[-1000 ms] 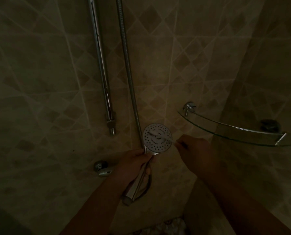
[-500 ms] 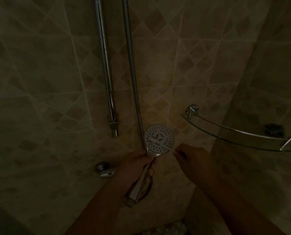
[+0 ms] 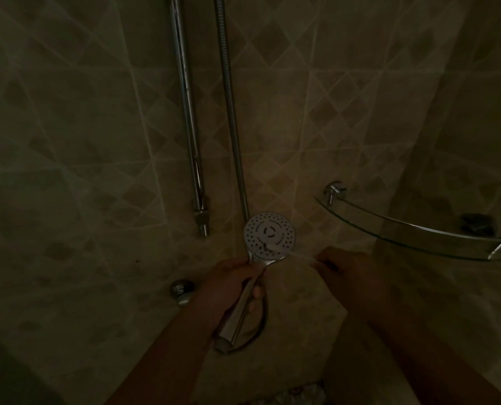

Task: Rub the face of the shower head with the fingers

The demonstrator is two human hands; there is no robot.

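A round white-faced shower head (image 3: 269, 235) with many small holes points toward me in a dim tiled shower. My left hand (image 3: 231, 279) grips its chrome handle (image 3: 237, 320) just below the head. My right hand (image 3: 351, 273) hovers to the right of the head, apart from it. Its fingers are curled and pinch a small thin tool (image 3: 328, 263) that is dark and blurred. A metal hose (image 3: 231, 112) runs up the wall from behind the head.
A chrome slide rail (image 3: 188, 112) is fixed to the tiled wall left of the hose. A chrome wall fitting (image 3: 180, 290) sits low on the left. A curved glass corner shelf (image 3: 412, 232) juts out at the right, just above my right hand.
My right hand has drawn the thin tool off the shower head's face and moved right. My left hand keeps its grip on the handle.
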